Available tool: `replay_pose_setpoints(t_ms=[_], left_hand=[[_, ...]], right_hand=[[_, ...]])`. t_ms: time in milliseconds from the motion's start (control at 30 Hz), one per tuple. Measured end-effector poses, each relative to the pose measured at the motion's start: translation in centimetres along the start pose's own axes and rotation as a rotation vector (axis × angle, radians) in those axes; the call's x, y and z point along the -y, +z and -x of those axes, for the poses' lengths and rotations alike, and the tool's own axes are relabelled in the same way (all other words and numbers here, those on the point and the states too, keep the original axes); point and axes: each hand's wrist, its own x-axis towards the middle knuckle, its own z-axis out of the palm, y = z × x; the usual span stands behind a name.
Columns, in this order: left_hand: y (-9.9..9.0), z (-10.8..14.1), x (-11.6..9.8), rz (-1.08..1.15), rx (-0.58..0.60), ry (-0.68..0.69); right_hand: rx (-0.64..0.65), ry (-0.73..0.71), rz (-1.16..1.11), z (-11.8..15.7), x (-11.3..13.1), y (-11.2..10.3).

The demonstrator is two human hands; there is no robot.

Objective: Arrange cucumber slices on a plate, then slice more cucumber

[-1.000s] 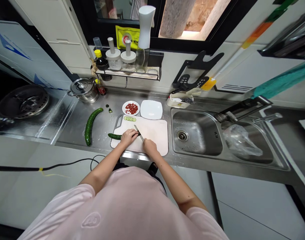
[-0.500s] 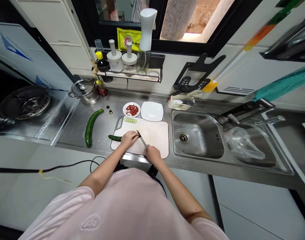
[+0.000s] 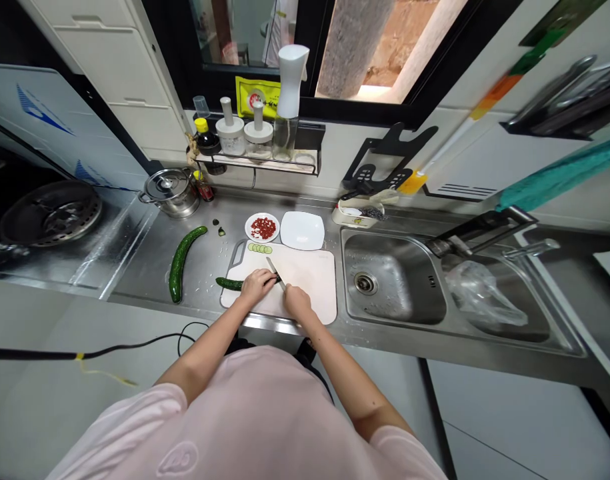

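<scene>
A dark green cucumber [image 3: 229,284] lies across the left part of the white cutting board [image 3: 307,287], its tip past the board's left edge. My left hand [image 3: 257,287] is closed over its right part, covering much of it. In my right hand [image 3: 297,302] is the handle of a kitchen knife [image 3: 275,271]; the blade slants up and left, right at the cucumber's cut end. Several thin cucumber slices [image 3: 259,248] lie in a row along the board's top edge. Left of the board, a second, whole cucumber [image 3: 183,263] rests on the steel counter.
Behind the board stand a plate of chopped red pieces [image 3: 263,228] and a white square dish [image 3: 303,231]. A steel sink [image 3: 392,273] is to the right. At the back left is a lidded pot [image 3: 171,192]; a shelf [image 3: 257,162] holds bottles and jars.
The camera view has tilted slightly, so the scene sits lower. The right hand and knife have shifted a little left, the blade now pointing more steeply up past the cucumber.
</scene>
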Motion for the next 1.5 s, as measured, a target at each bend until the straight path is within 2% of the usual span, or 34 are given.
replay_pose_setpoints(t_ms=[600,833,1233,1500], left_hand=[[0.1,0.1,0.0,0.009,-0.009,-0.012],[0.2,0.0,0.1,0.006,-0.006,-0.003],[0.1,0.0,0.0,0.002,0.006,-0.008],[-0.2,0.0,-0.3,0.004,0.026,-0.036]], right_hand=[[0.053,0.020,0.009,3.4,-2.3,1.0],[0.040,0.007,0.014,2.5,-1.9,1.0],[-0.023,-0.012,-0.007,-0.7,-0.1,0.5],[-0.030,-0.023,-0.014,-0.8,0.1,0.2]])
